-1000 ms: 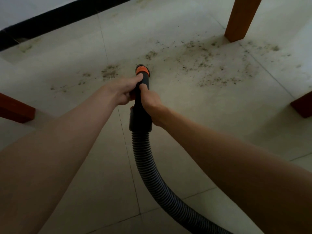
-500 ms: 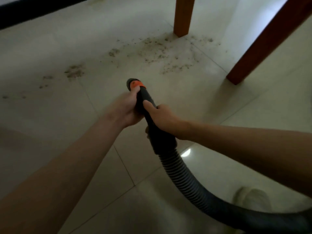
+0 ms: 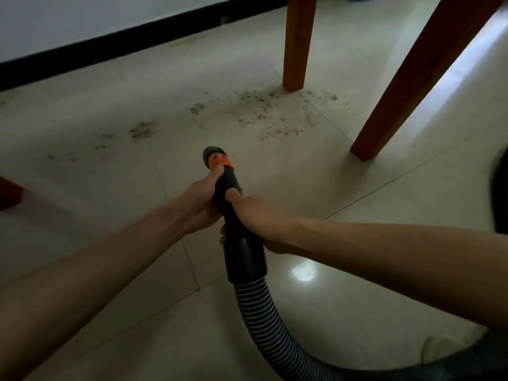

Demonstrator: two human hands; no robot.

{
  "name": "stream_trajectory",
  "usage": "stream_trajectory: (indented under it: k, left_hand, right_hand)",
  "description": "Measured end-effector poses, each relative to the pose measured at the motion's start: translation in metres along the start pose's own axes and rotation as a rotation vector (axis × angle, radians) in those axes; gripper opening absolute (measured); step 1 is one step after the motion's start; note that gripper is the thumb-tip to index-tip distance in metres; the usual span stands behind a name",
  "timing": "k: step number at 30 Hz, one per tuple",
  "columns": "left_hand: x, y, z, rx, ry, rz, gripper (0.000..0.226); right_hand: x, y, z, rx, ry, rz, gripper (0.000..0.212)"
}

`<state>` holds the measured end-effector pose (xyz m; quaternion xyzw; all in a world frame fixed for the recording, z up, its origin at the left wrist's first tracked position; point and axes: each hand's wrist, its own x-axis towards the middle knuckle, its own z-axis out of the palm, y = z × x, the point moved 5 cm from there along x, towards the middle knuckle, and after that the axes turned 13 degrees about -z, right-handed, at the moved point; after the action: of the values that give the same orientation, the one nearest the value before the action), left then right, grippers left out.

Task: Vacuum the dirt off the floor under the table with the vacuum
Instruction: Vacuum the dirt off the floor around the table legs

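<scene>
I hold a black vacuum nozzle (image 3: 229, 188) with an orange collar near its open tip, and a ribbed grey hose (image 3: 264, 325) curves from it toward the lower right. My left hand (image 3: 200, 200) grips the nozzle just below the collar. My right hand (image 3: 253, 213) grips it a little lower, from the right. The tip hangs above the pale tiled floor (image 3: 357, 270), short of the dirt. Brown dirt (image 3: 264, 114) is scattered beside the far table leg, with a smaller patch (image 3: 141, 130) to the left.
Two wooden table legs stand ahead: an upright one (image 3: 297, 42) at the dirt and a slanted one (image 3: 412, 78) to the right. A reddish wooden piece (image 3: 9, 193) sits at the left edge. A black skirting (image 3: 110, 42) runs along the wall. A foot (image 3: 437, 350) shows lower right.
The view has pulled back and turned, so the dirt lies farther ahead and the second table leg shows. Both hands keep their grip on the nozzle, now away from the dirt.
</scene>
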<state>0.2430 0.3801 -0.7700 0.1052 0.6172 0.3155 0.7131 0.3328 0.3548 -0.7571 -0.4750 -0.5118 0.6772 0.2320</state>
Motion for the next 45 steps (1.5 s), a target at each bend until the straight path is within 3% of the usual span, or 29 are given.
stream_trajectory:
  k: [4,9,19,22,29,36,45]
  left_hand:
    - [-0.007,-0.001,0.049,0.03,0.033,-0.003,0.048]
    - [-0.013,0.014,0.092,0.029,0.139,0.054,0.057]
    - [-0.015,0.061,0.112,-0.047,0.269,0.137,0.07]
    - [-0.01,0.075,0.105,-0.057,0.303,0.157,0.067]
    - [0.035,0.093,0.076,0.001,0.34,0.112,0.064]
    - [0.102,0.095,0.051,0.055,0.308,0.056,0.063]
    - [0.15,0.097,0.048,0.105,0.346,0.019,0.048]
  right_hand:
    - [-0.009,-0.005,-0.04,0.024,0.079,-0.084,0.031]
    - [-0.002,-0.013,-0.075,-0.013,0.046,-0.141,0.032]
    - [0.019,-0.059,-0.104,-0.115,-0.182,-0.256,0.039]
    - [0.031,-0.064,-0.102,-0.026,-0.197,-0.198,0.039]
    - [0.059,-0.044,-0.083,0.442,-0.206,-0.034,0.038]
    - [0.102,-0.003,-0.078,0.51,-0.132,0.015,0.026]
    - [0.134,0.024,-0.076,0.225,0.036,0.069,0.043]
